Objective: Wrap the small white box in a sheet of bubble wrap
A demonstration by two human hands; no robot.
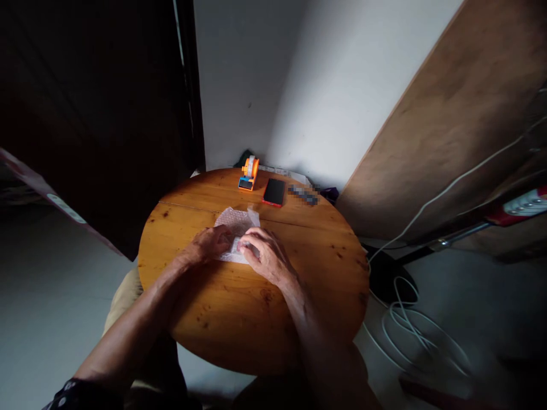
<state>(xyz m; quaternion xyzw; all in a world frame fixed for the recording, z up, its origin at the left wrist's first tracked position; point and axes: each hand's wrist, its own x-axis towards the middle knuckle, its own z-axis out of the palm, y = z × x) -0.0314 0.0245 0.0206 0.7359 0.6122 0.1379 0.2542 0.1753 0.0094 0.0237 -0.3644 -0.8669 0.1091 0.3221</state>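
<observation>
A sheet of clear bubble wrap (231,217) lies on the round wooden table (222,302), its far edge uneven with a loose flap at the right. My left hand (210,241) bends its fingers over the wrap's left side. From the right, my right hand (267,255) curls thumb and fingers together on the wrap's near right part. Between the two hands the plastic looks bunched or folded over. A small pale, pinkish item seems to show there, but I cannot make out what it is.
An orange tape dispenser (250,173) stands at the table's far side. Beside it lie a phone (274,192) with a red edge and a pixelated dark object (303,195). Behind rises a white wall (273,85). White cable (410,319) coils on the floor at right.
</observation>
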